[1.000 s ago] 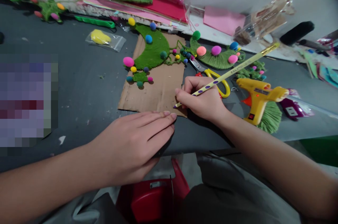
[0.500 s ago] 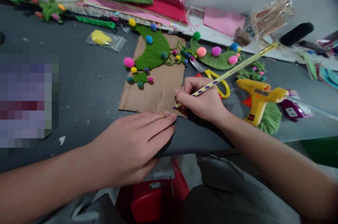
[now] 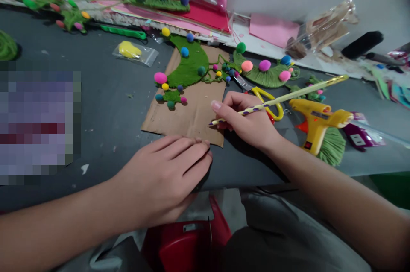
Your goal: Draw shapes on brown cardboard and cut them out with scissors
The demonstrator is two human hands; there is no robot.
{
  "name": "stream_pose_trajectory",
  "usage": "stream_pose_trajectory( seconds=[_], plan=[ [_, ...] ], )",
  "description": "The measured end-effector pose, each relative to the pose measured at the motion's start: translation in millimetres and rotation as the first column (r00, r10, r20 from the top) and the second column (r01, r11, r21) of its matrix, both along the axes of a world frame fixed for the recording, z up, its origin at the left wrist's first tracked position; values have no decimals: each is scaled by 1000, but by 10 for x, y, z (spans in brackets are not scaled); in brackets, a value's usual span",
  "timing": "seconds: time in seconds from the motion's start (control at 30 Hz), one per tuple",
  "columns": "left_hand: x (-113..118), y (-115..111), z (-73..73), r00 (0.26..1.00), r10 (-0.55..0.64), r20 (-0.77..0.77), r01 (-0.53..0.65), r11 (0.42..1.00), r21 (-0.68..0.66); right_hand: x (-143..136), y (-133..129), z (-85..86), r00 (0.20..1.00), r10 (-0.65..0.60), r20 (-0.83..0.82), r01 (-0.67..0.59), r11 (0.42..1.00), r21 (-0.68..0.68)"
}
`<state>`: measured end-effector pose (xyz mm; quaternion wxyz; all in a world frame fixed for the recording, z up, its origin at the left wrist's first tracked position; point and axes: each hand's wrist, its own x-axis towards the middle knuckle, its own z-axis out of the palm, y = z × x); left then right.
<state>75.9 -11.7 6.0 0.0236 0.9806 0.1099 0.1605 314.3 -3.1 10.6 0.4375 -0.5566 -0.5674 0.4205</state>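
Observation:
A pale yellow pencil (image 3: 282, 100) with purple dots is pinched in my right hand (image 3: 248, 120). Its dark tip points down at the lower right of a brown cardboard piece (image 3: 198, 109); I cannot tell whether it touches. My left hand (image 3: 169, 169) lies flat, fingers stretched, over the cardboard's near edge. On the cardboard's far part rests a green crescent (image 3: 188, 65) with coloured pompoms, and below it a small green star (image 3: 171, 96) with pompoms. Scissors (image 3: 269, 103) with yellow and red handles lie just beyond my right hand.
Right of my right hand lies a yellow glue gun (image 3: 317, 120) on a green yarn-wrapped piece (image 3: 333, 146). Another pompom crescent (image 3: 264, 73) sits behind the scissors. A small bag with something yellow (image 3: 130, 50) and a green cutter (image 3: 123, 32) are at the back left.
The pencil has tilted lower, and its tip has shifted slightly left and up on the cardboard. My left hand stays at the near edge. The view has shifted a little, showing green yarn at far left.

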Motion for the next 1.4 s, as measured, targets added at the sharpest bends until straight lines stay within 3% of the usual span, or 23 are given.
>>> stream_pose_trajectory(
  seconds=[0.2, 0.33, 0.43, 0.57, 0.67, 0.8, 1.07, 1.4],
  plan=[
    [-81, -110, -21, 999, 36, 25, -39, 990, 137, -238, 40, 80, 980, 133, -150, -157, 975, -158],
    [-120, -89, -50, 1000, -4, -11, 5, 995, 99, -429, 74, 67, 962, 151, -227, -192, 966, -173],
    [-165, -41, -46, 997, -3, -74, 5, 1000, 29, -513, 129, 68, 966, 178, -185, -210, 963, -167],
    [-205, -31, -58, 997, 6, -78, -6, 1000, 7, -566, 341, 115, 984, 168, -59, -169, 986, -10],
    [-206, -61, -100, 997, 71, -37, -71, 997, 8, -611, 555, 131, 955, 295, 40, -296, 955, 25],
    [-187, -71, -130, 993, 115, 10, -115, 993, -35, -678, 721, 69, 908, 418, 31, -417, 909, -18],
    [-153, -16, -130, 989, 28, -142, -62, 969, -240, -688, 734, 46, 913, 402, 76, -403, 915, 6],
    [-156, -28, -154, 983, -2, -185, -43, 970, -239, -699, 729, 38, 902, 421, 93, -424, 906, 15]
  ],
)
